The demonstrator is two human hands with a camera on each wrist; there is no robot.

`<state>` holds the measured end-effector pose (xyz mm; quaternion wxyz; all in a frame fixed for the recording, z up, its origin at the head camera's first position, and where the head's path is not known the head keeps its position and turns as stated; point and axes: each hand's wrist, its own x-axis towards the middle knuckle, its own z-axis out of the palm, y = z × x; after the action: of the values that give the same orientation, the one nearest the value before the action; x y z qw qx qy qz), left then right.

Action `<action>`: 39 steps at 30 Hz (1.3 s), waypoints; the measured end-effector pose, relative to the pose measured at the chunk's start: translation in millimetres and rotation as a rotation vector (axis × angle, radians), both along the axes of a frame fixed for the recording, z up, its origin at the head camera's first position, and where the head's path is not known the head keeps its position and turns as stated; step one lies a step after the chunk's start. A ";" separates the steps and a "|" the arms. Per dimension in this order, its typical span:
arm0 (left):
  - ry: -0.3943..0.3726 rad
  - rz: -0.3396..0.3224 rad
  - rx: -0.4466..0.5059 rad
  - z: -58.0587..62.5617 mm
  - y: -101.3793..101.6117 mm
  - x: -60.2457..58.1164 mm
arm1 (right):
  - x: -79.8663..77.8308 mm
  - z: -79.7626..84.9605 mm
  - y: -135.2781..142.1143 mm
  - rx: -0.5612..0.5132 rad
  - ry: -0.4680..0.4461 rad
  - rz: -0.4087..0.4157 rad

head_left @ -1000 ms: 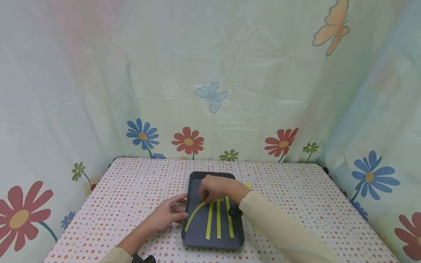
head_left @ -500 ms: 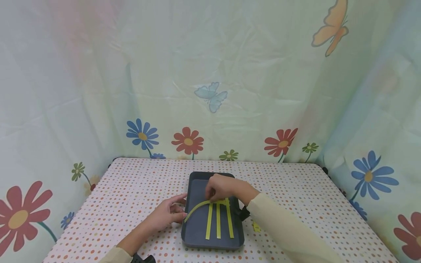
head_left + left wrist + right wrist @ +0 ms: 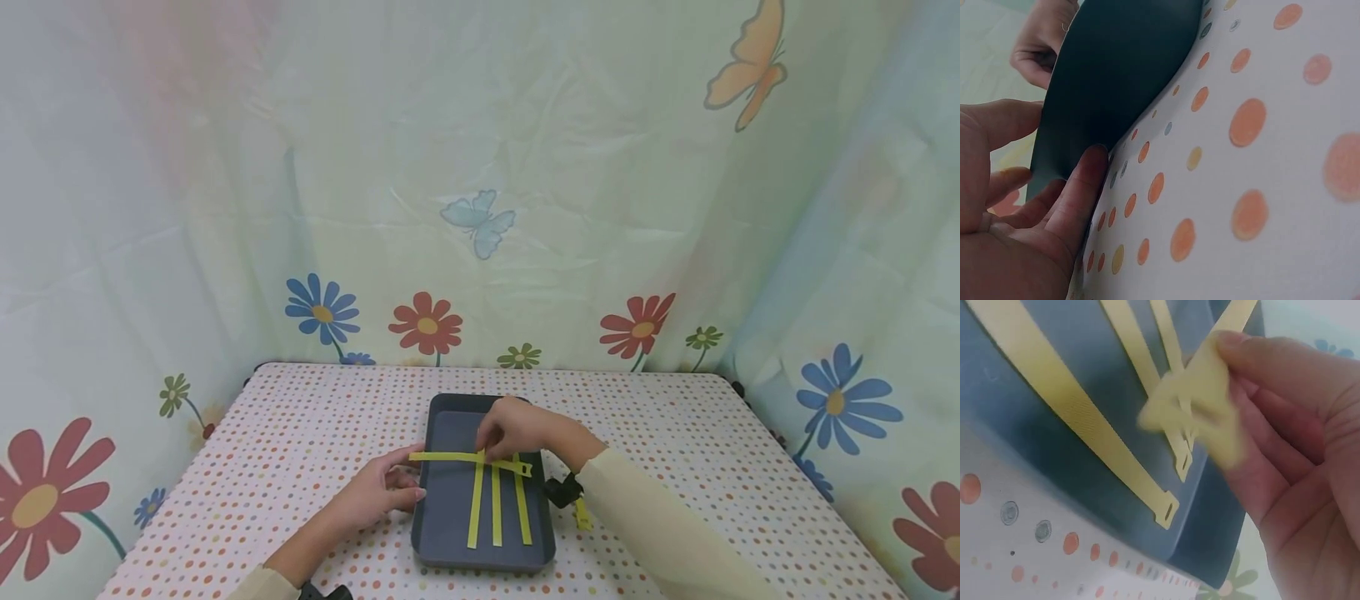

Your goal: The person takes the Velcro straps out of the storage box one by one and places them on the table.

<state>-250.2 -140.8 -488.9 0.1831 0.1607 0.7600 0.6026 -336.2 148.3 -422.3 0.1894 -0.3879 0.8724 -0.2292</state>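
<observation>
My right hand [image 3: 516, 423] pinches a yellow strap [image 3: 450, 457], flat with a slotted head, between thumb and fingers over the dark grey tray [image 3: 450, 542]. The strap stretches sideways, its tail reaching over the tray's left rim. Its slotted head, blurred in the right wrist view, hangs near my fingers. Three similar straps [image 3: 1066, 394] lie lengthwise in the tray, side by side, slotted heads toward the far end. My left hand [image 3: 375, 492] touches the outside of the tray's left wall; in the left wrist view, a finger [image 3: 1082, 187] rests low against that wall.
Another yellow strap [image 3: 582, 514] lies on the table right of the tray, partly hidden by my right arm. A dotted cloth covers the table [image 3: 322, 417]. A flowered curtain [image 3: 337, 167] hangs behind and along both sides.
My right hand has moved rightward, drawing the held strap with it. Its tail, earlier curving down toward the tray's near left, now lies straight across the left rim. My left hand stays put.
</observation>
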 end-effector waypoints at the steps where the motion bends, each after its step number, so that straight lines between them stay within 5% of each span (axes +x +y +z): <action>1: -0.001 0.002 0.000 -0.1 0.2 0.3 | -0.1 -0.5 1.6 -0.018 -0.010 -0.011; 39: 0.015 -0.002 -0.014 -0.1 -1.0 0.2 | 14.9 -20.0 48.1 -0.465 -0.204 -0.286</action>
<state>-250.0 -141.8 -489.1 0.1793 0.1645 0.7653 0.5959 -321.3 196.4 -442.3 0.1479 -0.2689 0.8187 -0.4854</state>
